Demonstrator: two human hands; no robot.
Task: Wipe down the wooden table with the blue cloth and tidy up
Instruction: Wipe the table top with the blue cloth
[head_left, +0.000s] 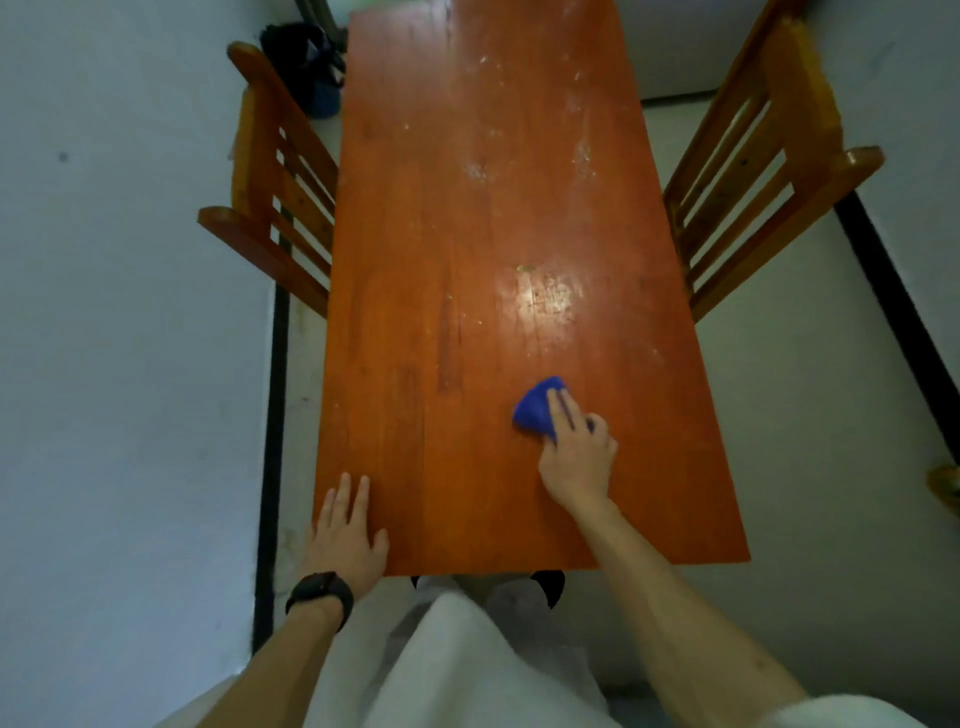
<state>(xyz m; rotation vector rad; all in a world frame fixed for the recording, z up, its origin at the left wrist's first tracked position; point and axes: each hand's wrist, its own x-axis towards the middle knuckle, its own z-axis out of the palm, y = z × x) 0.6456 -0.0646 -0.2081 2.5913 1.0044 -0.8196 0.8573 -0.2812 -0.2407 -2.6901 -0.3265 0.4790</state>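
A long orange-brown wooden table runs away from me, with pale dusty smears on its far and middle parts. A bunched blue cloth lies on the near right part of the top. My right hand lies on the cloth with its fingers laid over it, pressing it onto the wood. My left hand rests flat on the table's near left corner, fingers straight, holding nothing. A black watch sits on that wrist.
A wooden slatted chair stands at the table's left side and another chair at its right. A dark bag sits on the floor at the far left. A wall runs close along the left.
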